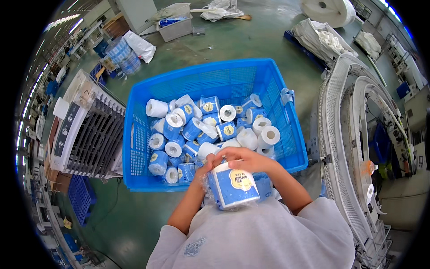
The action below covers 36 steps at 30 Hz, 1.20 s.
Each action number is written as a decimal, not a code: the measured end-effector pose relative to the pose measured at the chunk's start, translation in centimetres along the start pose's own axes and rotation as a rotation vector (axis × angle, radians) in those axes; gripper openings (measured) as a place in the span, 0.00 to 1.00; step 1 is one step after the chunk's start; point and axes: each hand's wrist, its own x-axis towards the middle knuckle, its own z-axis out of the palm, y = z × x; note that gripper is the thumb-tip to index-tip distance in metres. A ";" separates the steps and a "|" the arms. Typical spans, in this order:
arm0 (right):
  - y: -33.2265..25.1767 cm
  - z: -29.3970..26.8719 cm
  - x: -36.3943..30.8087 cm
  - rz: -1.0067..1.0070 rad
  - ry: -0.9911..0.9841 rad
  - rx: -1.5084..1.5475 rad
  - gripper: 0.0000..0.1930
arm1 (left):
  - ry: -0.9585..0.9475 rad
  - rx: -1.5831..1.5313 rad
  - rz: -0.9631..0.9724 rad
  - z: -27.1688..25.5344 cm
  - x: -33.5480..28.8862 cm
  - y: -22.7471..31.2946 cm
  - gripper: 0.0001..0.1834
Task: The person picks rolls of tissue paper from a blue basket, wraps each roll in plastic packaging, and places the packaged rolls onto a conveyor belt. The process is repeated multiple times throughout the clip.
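Note:
Close to my chest is a toilet roll (pixel 236 187) in blue-and-white printed wrapping, with loose clear plastic at its left side. My left hand (pixel 206 168) is closed at the roll's upper left corner, its fingertips partly hidden. Over the top edge curves my right hand (pixel 245 158), its fingers bent toward the left hand and gripping the roll. Just beyond both hands stands a large blue plastic basket (pixel 201 71). Several toilet rolls lie jumbled in it, some wrapped in blue like this one (pixel 191 129), others plain white like this one (pixel 268 135).
A curved conveyor (pixel 333 130) runs along the right side. To the left stands a white air cooler (pixel 89 130) with a dark grille, near a blue pallet (pixel 80 197). Farther off are a grey bin (pixel 175 30), stacked blue film rolls (pixel 123 56) and a huge paper reel (pixel 329 11).

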 end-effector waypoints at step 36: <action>23.6 -25.8 -61.9 1.321 2.260 -0.230 0.31 | 0.996 2.238 -0.778 -18.4 -4.1 24.0 0.30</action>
